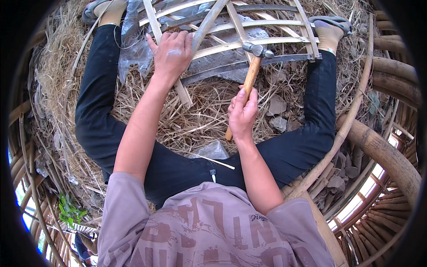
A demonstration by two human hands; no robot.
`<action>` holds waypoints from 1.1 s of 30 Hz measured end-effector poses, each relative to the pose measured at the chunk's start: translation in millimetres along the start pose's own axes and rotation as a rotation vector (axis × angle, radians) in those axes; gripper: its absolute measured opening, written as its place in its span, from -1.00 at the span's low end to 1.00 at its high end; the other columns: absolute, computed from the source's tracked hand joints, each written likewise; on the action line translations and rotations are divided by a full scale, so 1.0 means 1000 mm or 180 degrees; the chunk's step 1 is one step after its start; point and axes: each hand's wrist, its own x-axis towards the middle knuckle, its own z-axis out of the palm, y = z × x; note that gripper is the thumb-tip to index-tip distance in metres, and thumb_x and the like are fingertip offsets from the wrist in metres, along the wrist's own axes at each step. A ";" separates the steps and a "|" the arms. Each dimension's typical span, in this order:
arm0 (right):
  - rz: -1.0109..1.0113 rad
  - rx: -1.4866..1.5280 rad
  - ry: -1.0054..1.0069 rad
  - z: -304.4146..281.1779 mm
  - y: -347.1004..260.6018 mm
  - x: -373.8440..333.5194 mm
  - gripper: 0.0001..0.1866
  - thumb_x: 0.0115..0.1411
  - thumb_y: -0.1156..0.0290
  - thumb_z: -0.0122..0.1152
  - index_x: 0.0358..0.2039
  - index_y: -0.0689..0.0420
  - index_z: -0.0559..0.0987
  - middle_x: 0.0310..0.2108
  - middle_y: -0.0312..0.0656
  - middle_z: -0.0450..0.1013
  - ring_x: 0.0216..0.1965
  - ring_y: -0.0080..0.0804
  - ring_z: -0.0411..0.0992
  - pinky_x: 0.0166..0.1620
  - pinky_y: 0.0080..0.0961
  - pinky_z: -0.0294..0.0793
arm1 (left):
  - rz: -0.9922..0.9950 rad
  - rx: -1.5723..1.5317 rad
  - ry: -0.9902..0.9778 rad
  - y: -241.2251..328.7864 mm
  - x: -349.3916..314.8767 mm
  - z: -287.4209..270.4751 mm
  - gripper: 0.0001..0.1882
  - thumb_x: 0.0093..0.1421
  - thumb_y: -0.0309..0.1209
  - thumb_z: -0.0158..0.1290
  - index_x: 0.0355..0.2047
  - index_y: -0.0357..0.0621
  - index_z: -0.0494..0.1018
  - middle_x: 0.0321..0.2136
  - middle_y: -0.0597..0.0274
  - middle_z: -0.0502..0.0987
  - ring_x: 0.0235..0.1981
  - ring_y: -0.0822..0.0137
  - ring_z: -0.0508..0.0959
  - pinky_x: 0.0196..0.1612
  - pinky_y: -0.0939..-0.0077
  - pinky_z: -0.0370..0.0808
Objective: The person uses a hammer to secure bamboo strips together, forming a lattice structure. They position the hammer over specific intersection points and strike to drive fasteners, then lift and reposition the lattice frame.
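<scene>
- While I sit with my legs spread on the straw, my right hand (243,113) is closed around the pale wooden handle of a claw hammer with a grey steel head (250,75), gripping it low on the shaft so that the butt end sticks out below my fist.
- Up and away from that fist, the hammer's head rests against one of the flat split-bamboo slats of the pale lattice frame (249,26) lying across the ground between my feet.
- My left hand (171,53) lies palm down on the same frame, fingers spread and bent over a crossing of slats (pressing rather than grasping, as far as I can see), with a whitish smear on its back.
- Just left of that hand a crumpled sheet of clear plastic (133,40) lies partly under the slats.
- Beneath both hands dry yellow straw (200,115) covers the ground, with a few flat grey stone pieces (278,122) just right of my right hand.
- My black trousers (95,111) run along either side of the hands, and grey sandals (331,21) sit on my feet at the frame's far corners.
- Thick round bamboo poles (382,151) curve past well to the right of my right hand.
</scene>
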 end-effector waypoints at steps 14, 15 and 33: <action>0.0003 -0.0210 -0.0059 -0.005 0.007 0.007 -0.72 0.51 0.17 -0.06 -0.06 0.16 0.37 -0.57 -0.43 0.23 -0.61 -0.78 0.19 -0.58 -0.77 0.25 | -0.0214 0.0410 -0.0116 0.004 -0.005 0.021 -0.49 0.41 0.12 -0.17 -0.03 0.06 0.59 -0.20 0.22 0.61 -0.02 0.14 0.54 0.30 -0.58 -0.10; 0.0006 -0.0218 -0.0056 -0.005 0.009 0.008 -0.72 0.51 0.17 -0.06 -0.06 0.16 0.37 -0.57 -0.43 0.23 -0.61 -0.78 0.19 -0.58 -0.77 0.25 | -0.0215 0.0403 -0.0120 0.006 -0.006 0.021 -0.49 0.41 0.12 -0.17 -0.03 0.06 0.59 -0.20 0.22 0.61 -0.02 0.14 0.54 0.30 -0.58 -0.10; -0.0260 -0.1301 -0.0068 -0.014 -0.015 0.012 -0.75 0.52 0.29 -0.15 -0.14 0.20 0.41 -0.64 -0.42 0.29 -0.66 -0.72 0.28 -0.62 -0.67 0.26 | -0.0203 0.0381 -0.0043 0.007 -0.008 0.029 -0.52 0.36 0.14 -0.08 -0.03 0.14 0.62 -0.28 0.27 0.61 -0.14 0.20 0.60 0.26 -0.36 0.04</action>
